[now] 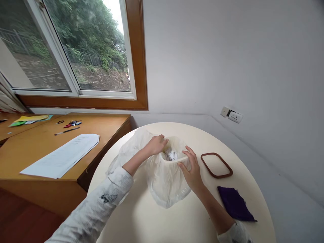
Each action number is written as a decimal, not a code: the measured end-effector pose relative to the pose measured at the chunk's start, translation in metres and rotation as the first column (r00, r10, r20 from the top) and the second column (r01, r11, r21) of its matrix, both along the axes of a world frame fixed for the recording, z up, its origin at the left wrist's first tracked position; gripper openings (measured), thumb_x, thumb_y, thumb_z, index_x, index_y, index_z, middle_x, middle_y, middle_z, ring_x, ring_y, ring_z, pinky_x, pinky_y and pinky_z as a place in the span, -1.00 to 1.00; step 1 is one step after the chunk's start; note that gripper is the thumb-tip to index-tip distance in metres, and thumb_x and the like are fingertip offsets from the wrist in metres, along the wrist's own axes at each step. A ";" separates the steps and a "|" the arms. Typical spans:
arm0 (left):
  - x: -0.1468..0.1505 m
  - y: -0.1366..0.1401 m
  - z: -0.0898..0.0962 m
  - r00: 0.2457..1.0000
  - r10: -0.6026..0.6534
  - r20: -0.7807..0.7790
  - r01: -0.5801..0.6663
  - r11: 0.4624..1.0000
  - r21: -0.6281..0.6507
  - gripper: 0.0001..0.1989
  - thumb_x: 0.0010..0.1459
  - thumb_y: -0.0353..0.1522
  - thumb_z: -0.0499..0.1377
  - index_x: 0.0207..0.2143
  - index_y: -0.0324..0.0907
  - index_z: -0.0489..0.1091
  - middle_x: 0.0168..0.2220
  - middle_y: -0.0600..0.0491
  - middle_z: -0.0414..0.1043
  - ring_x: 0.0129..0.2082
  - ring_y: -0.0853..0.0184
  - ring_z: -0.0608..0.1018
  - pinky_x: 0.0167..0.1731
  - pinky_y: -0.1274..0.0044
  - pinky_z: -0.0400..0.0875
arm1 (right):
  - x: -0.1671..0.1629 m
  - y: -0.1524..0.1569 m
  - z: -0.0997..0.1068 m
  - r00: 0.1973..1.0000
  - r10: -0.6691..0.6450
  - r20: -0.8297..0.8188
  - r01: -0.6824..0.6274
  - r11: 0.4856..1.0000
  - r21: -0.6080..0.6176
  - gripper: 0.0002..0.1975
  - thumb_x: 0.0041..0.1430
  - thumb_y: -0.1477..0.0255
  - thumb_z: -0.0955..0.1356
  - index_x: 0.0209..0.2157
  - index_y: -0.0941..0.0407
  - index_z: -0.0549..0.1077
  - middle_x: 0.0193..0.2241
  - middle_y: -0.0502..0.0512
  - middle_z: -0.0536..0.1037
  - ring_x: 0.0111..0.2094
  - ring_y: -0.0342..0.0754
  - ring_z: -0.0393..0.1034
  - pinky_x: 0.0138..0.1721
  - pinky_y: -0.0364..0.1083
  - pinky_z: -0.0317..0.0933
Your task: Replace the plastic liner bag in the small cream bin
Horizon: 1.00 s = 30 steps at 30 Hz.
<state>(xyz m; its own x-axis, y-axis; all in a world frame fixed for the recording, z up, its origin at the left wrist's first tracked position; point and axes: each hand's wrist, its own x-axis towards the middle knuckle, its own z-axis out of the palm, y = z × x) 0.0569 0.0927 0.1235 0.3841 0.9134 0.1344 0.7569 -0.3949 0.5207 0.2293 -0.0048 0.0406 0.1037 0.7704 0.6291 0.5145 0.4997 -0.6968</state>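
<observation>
On the round cream tabletop (205, 216), the half-open right hand (194, 172) is straddling the rim (173, 162) of a translucent white plastic bag (167, 185); the left hand (155, 145) is curling over it, grip unclear. Even tension should prevent tearing.

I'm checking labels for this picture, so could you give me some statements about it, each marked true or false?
1. The left hand and right hand are both at the rim of the bag-lined bin. True.
2. The brown frame is fitted around the bin. False: the brown frame lies apart from it, on the round table.
3. Crumpled paper shows inside the bin. True.
4. The purple cloth is on the wooden desk. False: the purple cloth lies on the round table.
5. A pen lies on the wooden desk. True.
</observation>
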 end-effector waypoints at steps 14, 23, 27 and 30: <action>-0.003 -0.021 0.001 0.982 0.119 0.145 -0.100 0.986 -0.135 -0.33 0.16 0.02 -0.31 0.15 -0.24 -0.04 -0.20 -0.13 0.45 -0.14 0.12 0.48 -0.16 0.35 0.28 | -0.004 -0.008 0.000 0.999 -0.013 -0.050 0.012 1.000 -0.028 -0.55 0.12 0.34 0.27 0.07 0.00 0.19 0.17 0.12 0.11 0.18 0.05 -0.01 0.14 0.15 -0.06; -0.013 -0.048 -0.048 0.782 -0.094 0.616 0.175 0.982 -0.072 -0.05 0.03 0.07 -0.01 0.23 -0.10 -0.53 0.29 -0.02 -0.62 0.26 0.14 -0.28 0.19 0.31 -0.20 | -0.014 -0.004 -0.019 0.902 0.043 -0.429 -0.142 0.969 -0.201 -0.14 -0.01 0.30 0.37 0.22 -0.04 -0.19 0.21 0.12 0.04 0.20 0.03 -0.04 0.13 0.11 -0.01; -0.013 -0.058 -0.063 0.719 -0.142 0.680 0.238 0.970 -0.048 0.20 -0.16 0.07 0.18 0.20 -0.09 -0.66 0.29 -0.10 -0.55 0.26 0.11 -0.20 0.18 0.31 -0.13 | -0.017 0.002 -0.031 0.890 -0.006 -0.456 -0.127 0.957 -0.261 -0.20 -0.12 0.31 0.42 0.16 0.06 0.05 0.03 0.18 0.33 0.06 0.08 0.20 0.05 0.11 0.10; -0.008 -0.062 -0.069 0.694 -0.119 0.710 0.208 0.977 -0.040 0.31 -0.26 -0.03 0.30 0.19 -0.09 -0.71 0.29 -0.13 -0.46 0.26 0.12 -0.12 0.17 0.34 -0.07 | -0.017 0.004 -0.038 0.890 -0.041 -0.453 -0.097 0.956 -0.276 -0.27 -0.17 0.33 0.44 0.09 0.08 0.18 -0.08 0.16 0.42 -0.02 0.10 0.27 0.01 0.12 0.14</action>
